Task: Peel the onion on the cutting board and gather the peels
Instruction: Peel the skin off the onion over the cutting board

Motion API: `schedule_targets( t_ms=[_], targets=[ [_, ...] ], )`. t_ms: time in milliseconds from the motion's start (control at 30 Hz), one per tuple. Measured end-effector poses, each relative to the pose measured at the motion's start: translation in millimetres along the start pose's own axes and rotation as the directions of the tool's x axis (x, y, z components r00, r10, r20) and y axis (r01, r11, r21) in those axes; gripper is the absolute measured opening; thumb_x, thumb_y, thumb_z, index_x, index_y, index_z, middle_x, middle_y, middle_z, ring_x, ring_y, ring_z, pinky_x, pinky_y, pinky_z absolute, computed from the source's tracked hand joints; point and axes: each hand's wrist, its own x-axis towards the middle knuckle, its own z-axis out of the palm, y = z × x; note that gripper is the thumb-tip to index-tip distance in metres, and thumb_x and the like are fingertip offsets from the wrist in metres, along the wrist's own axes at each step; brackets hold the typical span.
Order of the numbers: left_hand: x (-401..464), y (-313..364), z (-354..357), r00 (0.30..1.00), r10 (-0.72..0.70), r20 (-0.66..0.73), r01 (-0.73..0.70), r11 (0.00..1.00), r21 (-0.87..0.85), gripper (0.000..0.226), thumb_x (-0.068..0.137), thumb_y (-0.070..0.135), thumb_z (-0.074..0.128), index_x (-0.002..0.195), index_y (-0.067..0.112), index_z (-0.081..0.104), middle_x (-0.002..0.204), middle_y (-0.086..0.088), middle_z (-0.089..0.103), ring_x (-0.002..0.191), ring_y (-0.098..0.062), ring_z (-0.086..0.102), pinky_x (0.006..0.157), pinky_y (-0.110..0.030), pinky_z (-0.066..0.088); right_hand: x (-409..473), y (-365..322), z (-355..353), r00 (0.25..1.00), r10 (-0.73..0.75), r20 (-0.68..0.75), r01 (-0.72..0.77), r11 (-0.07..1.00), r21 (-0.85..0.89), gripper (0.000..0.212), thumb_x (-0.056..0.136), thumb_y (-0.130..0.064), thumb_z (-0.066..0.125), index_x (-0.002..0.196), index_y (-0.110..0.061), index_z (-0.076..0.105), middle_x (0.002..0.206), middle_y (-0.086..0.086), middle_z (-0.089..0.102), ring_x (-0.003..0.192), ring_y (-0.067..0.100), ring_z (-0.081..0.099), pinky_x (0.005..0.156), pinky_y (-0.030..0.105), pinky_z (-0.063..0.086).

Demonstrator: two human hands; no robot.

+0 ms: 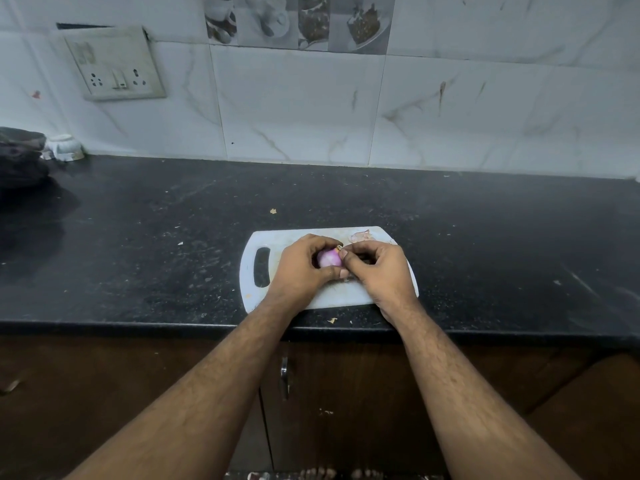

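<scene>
Purple and glossy, the onion (329, 258) sits cupped in the left hand (302, 268) just above the white cutting board (256, 289), which lies near the front edge of the black speckled table (138, 244). The left hand's fingers curl closed around the bulb, thumb below it. The right hand (379, 268) meets it from the other side, its thumb and forefinger pinched together at the onion's upper tip, apparently on a bit of skin there. A few pale peels (360, 235) lie on the board's far right corner, apart from the hands. Small scraps dot the table near the board's front edge.
</scene>
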Motion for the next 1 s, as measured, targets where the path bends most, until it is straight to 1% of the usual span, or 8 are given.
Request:
schedule_targets(
  t_ms=[100, 267, 400, 500, 567, 833, 933, 1000],
  targets=[
    [-1.1, 2.7, 1.5, 0.999, 0.037, 0.010, -0.037, 0.999, 0.024, 0.043, 0.064, 0.015, 0.094, 0.102, 0.017, 0.072, 0.104, 0.003, 0.070, 0.101, -0.014, 0.066, 0.092, -0.032, 0.055, -0.7, -0.5, -1.0, 1.000, -0.002, -0.009, 0.002, 1.000, -0.004, 0.009, 0.086, -0.020, 0.079, 0.095, -0.015, 0.081, 0.086, -0.005, 0.079, 0.087, 0.010, 0.075, 0.083, 0.030, 0.060],
    [-3.3, 7.6, 4.0, 0.995, 0.098, 0.020, -0.099, 0.988, 0.121, 0.041, 0.066, 0.011, 0.092, 0.098, 0.013, 0.067, 0.102, 0.001, 0.064, 0.095, -0.012, 0.060, 0.078, -0.009, 0.043, -0.8, 0.0, -1.5, 1.000, 0.000, -0.018, -0.001, 1.000, -0.026, 0.007, 0.084, -0.018, 0.079, 0.090, -0.018, 0.082, 0.083, -0.007, 0.079, 0.085, 0.008, 0.075, 0.080, 0.026, 0.058],
    [-3.4, 7.2, 6.9, 0.992, 0.127, 0.009, -0.127, 0.978, 0.165, 0.038, 0.068, 0.011, 0.089, 0.098, 0.012, 0.066, 0.100, 0.001, 0.062, 0.092, -0.014, 0.059, 0.077, -0.014, 0.043, -1.4, -3.3, 2.2, 0.998, 0.013, -0.057, -0.016, 0.999, -0.040, 0.008, 0.083, -0.013, 0.075, 0.085, -0.017, 0.081, 0.079, -0.007, 0.078, 0.077, 0.005, 0.073, 0.071, 0.019, 0.055],
    [-2.2, 7.4, 9.6, 0.986, 0.164, 0.006, -0.161, 0.961, 0.223, 0.035, 0.070, 0.011, 0.086, 0.097, 0.011, 0.064, 0.098, -0.001, 0.060, 0.090, -0.017, 0.056, 0.077, -0.023, 0.043, -1.6, -3.9, 6.8, 0.995, 0.020, -0.097, -0.027, 0.997, -0.074, 0.009, 0.079, -0.013, 0.072, 0.080, -0.018, 0.080, 0.075, -0.008, 0.077, 0.075, 0.009, 0.072, 0.071, 0.025, 0.057],
    [-1.9, 7.5, 10.7, 0.984, 0.178, 0.012, -0.175, 0.950, 0.257, 0.034, 0.071, 0.012, 0.085, 0.097, 0.011, 0.063, 0.098, -0.002, 0.059, 0.090, -0.019, 0.055, 0.076, -0.028, 0.041, -2.1, -4.8, 8.6, 0.993, 0.029, -0.111, -0.040, 0.994, -0.098, 0.008, 0.077, -0.015, 0.071, 0.077, -0.019, 0.079, 0.072, -0.009, 0.076, 0.072, 0.007, 0.071, 0.068, 0.024, 0.055],
    [-3.1, 9.9, 12.9, 0.981, 0.193, 0.019, -0.191, 0.939, 0.287, 0.031, 0.074, 0.012, 0.082, 0.099, 0.014, 0.063, 0.100, 0.002, 0.057, 0.094, -0.020, 0.054, 0.077, -0.028, 0.038, -9.9, -12.5, 10.1, 0.977, 0.041, -0.208, -0.085, 0.975, -0.204, 0.009, 0.079, -0.018, 0.072, 0.072, -0.021, 0.075, 0.063, -0.011, 0.070, 0.061, -0.001, 0.062, 0.052, 0.006, 0.039],
    [-2.9, 10.2, 13.4, 0.981, 0.191, 0.022, -0.190, 0.946, 0.264, 0.030, 0.076, 0.011, 0.080, 0.101, 0.013, 0.065, 0.103, 0.000, 0.060, 0.096, -0.018, 0.057, 0.081, -0.029, 0.044, -10.6, -12.8, 9.7, 0.976, 0.052, -0.212, -0.101, 0.968, -0.229, 0.008, 0.082, -0.019, 0.071, 0.076, -0.021, 0.075, 0.063, -0.012, 0.069, 0.062, -0.001, 0.061, 0.051, 0.007, 0.037],
    [-3.8, 9.6, 12.8, 0.981, 0.192, 0.013, -0.190, 0.955, 0.229, 0.027, 0.078, 0.010, 0.079, 0.101, 0.013, 0.065, 0.102, 0.001, 0.062, 0.094, -0.015, 0.058, 0.081, -0.024, 0.044, -8.8, -12.0, 9.5, 0.973, 0.060, -0.221, -0.121, 0.955, -0.270, 0.006, 0.085, -0.021, 0.071, 0.081, -0.021, 0.076, 0.066, -0.012, 0.068, 0.066, 0.001, 0.063, 0.059, 0.015, 0.042]
  ],
)
